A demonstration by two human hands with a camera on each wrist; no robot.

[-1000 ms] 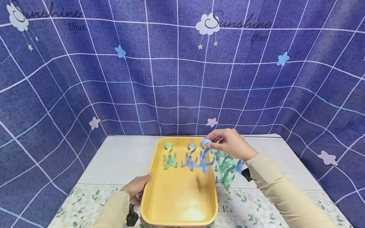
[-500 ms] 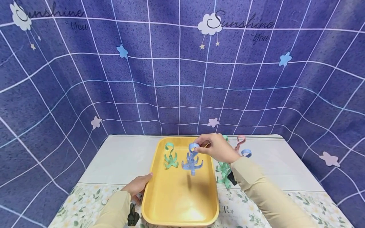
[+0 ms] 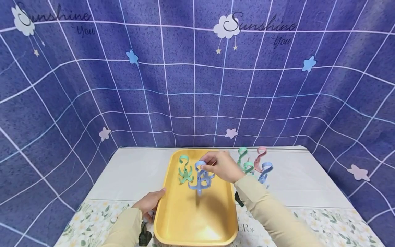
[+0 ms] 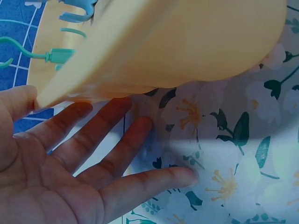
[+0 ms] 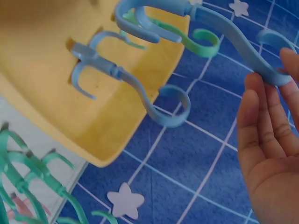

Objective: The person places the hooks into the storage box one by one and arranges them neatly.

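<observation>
My right hand (image 3: 224, 167) pinches the curled top of a blue multi-prong hanger hook (image 3: 199, 183), held upright above the yellow tray (image 3: 197, 223) with its prongs downward. Behind it, partly covered, a second blue hook (image 5: 112, 70) is in the tray; its curled top shows in the right wrist view. A green hook (image 3: 186, 175) stands at the tray's far left. My left hand (image 3: 150, 202) touches the tray's left rim with the thumb. In the left wrist view the other fingers (image 4: 140, 184) spread fairly straight below the rim.
Right of the tray stand several more hooks: green ones (image 3: 242, 152), a pink one (image 3: 261, 154) and a blue one (image 3: 266, 169), partly hidden by my right arm. The table (image 3: 302, 185) has a floral front strip. A blue gridded curtain (image 3: 197, 85) surrounds its back and sides.
My right hand has carried the blue hook leftward over the tray, past the standing blue hook and nearer the green one. More hooks at the right are uncovered. My left hand stays at the rim.
</observation>
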